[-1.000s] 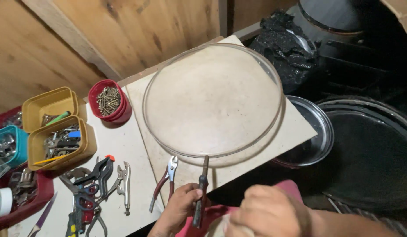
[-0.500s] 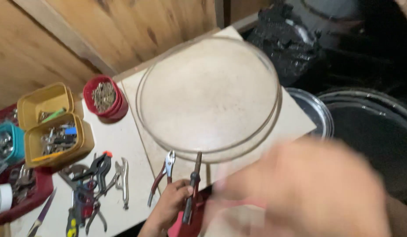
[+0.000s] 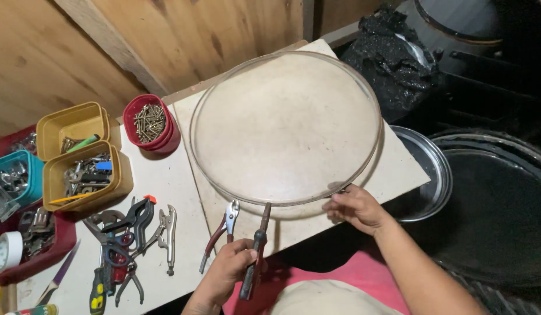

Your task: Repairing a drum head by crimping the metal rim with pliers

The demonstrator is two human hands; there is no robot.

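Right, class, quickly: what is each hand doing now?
Left hand: closed around a dark-handled tool.
Right hand: fingers on the rim of the big round clear disc; grip cannot be told.
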